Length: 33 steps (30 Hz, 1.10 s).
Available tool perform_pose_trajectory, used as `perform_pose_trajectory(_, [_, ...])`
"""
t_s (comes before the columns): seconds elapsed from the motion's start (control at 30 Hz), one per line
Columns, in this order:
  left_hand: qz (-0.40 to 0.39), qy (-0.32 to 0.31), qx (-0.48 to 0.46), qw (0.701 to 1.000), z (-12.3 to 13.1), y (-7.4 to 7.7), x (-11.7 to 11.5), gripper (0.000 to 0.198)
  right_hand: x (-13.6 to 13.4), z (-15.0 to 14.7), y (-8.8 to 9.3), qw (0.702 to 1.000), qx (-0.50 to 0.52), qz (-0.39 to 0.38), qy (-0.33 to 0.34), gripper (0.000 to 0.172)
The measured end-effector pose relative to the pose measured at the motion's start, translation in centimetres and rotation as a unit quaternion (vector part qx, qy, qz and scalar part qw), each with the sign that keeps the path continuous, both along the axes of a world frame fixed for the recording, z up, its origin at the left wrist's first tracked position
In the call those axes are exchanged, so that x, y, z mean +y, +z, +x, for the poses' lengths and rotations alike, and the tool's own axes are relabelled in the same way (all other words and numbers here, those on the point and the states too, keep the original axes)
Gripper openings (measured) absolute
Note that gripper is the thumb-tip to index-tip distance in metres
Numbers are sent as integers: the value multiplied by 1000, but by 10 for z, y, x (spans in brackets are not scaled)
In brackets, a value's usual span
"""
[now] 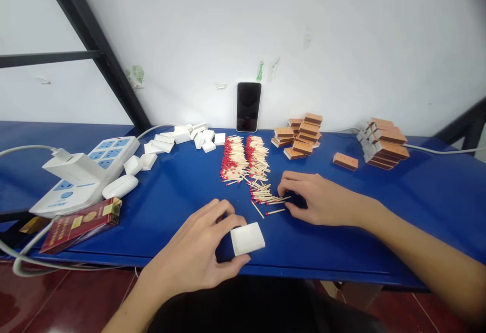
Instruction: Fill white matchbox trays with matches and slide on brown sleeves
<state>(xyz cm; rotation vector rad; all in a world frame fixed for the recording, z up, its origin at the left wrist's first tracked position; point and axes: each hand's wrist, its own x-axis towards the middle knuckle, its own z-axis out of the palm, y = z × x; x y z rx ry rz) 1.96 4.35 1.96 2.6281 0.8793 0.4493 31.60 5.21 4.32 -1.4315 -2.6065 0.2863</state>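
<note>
My left hand (pixel 205 247) grips a small white matchbox tray (pixel 248 239) near the front edge of the table, thumb below and index finger above. Beyond it, my right hand (pixel 319 199) rests beside a loose heap of red-tipped matches (pixel 261 193); its thumb and fingers are curved but apart, close to the plain ends of the matches. One single match (pixel 275 212) lies in front of the right thumb. Farther back, the matches form two piles, a left pile (pixel 233 158) and a right pile (pixel 257 153), with most heads toward the left.
White trays (pixel 164 142) lie scattered at the back left. Orange matchbox sleeves stand in a middle stack (pixel 306 133) and a right stack (pixel 387 143), with one matchbox (pixel 345 161) between. A phone (pixel 248 106) leans on the wall. A power strip (pixel 102 163) and red packet (pixel 81 224) sit left.
</note>
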Motion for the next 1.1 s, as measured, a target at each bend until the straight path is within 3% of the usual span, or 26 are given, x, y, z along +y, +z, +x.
perform_pose_trajectory(0.33, [16, -69, 66, 995, 2, 11, 1, 31, -1, -9, 0, 999, 15, 26, 38, 8])
perform_pose_trajectory(0.47, [26, -67, 72, 995, 8, 11, -3, 37, -3, -4, 0, 997, 27, 46, 52, 18])
perform_pose_trajectory(0.7, [38, -69, 56, 995, 17, 7, -13, 35, -6, -5, -4, 991, 25, 68, 110, 12])
perform_pose_trajectory(0.87, [33, -87, 17, 996, 20, 2, -19, 36, -2, -12, -15, 994, 35, 34, 94, 19])
perform_pose_trajectory(1.1, [32, -91, 42, 994, 24, 2, -23, 32, 0, -11, -17, 995, 52, 45, 66, 20])
